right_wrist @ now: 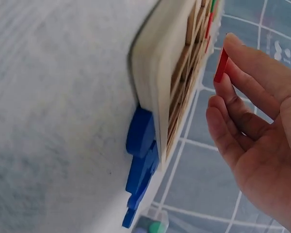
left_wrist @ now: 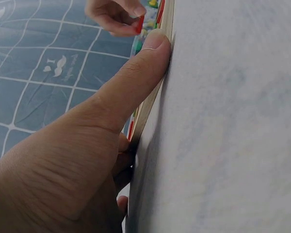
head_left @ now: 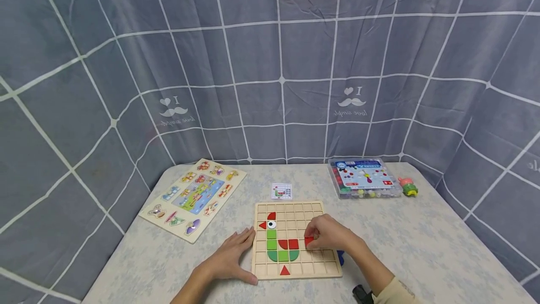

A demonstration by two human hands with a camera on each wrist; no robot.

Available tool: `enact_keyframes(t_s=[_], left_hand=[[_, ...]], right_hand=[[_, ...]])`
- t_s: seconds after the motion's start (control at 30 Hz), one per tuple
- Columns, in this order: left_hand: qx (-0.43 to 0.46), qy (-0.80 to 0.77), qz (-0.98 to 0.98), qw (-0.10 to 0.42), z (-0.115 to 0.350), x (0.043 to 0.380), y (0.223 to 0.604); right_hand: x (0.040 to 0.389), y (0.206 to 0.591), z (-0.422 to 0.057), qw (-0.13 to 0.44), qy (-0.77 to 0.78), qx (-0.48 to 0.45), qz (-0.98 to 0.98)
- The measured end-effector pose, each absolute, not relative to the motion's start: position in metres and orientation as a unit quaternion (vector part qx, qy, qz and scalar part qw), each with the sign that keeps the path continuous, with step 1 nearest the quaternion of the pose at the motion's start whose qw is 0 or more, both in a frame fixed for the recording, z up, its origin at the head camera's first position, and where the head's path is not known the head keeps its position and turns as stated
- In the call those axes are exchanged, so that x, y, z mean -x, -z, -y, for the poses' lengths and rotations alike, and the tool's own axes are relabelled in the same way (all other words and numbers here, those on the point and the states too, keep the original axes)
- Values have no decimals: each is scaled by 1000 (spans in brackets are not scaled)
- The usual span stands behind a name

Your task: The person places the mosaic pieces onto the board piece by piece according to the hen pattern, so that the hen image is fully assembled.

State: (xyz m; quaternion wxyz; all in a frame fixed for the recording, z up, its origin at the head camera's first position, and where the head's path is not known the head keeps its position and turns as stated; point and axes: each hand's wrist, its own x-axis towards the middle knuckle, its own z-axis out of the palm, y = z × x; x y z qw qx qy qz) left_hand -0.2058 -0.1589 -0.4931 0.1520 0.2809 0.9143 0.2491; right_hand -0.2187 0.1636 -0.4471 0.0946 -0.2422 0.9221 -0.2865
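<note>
A wooden grid board (head_left: pixel 314 266) lies in front of me. On it, flat pieces form a bird-like figure: a round eye piece (head_left: pixel 272 224), green squares (head_left: pixel 272 244), a red square (head_left: pixel 293 244) and red and dark green curved pieces. One red triangle (head_left: pixel 284 270) sits near the bottom edge. My left hand (head_left: pixel 225 257) rests along the board's left side, its thumb (left_wrist: pixel 136 68) against the near edge. Over the right part of the grid, my right hand (head_left: pixel 331 232) pinches a thin red piece (right_wrist: pixel 221 65) between thumb and fingertips, raised off the board in the right wrist view.
Blue pieces (right_wrist: pixel 140 133) lie against the board's right side. A small pattern card (head_left: pixel 281 191) lies behind the board. Back left is a wooden picture puzzle (head_left: pixel 168 215); back right, a clear plastic case (head_left: pixel 364 177) and a small toy figure (head_left: pixel 408 186). A grid-patterned curtain (head_left: pixel 261 102) encloses the table.
</note>
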Motion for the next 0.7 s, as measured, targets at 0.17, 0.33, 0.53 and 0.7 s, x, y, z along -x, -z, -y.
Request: enact_keyframes(t_s=[0.17, 0.33, 0.53, 0.7], left_hand=[[-282, -244, -916, 149, 160, 206, 494], [-284, -245, -915, 146, 160, 207, 495], [-285, -248, -914, 149, 160, 207, 498], [-287, -249, -913, 146, 160, 208, 499]], right_hand=[[219, 449, -157, 94, 266, 254, -925], [221, 450, -150, 83, 235, 266, -931], [222, 453, -146, 82, 222, 268, -934], [222, 453, -145, 88, 221, 260, -936]])
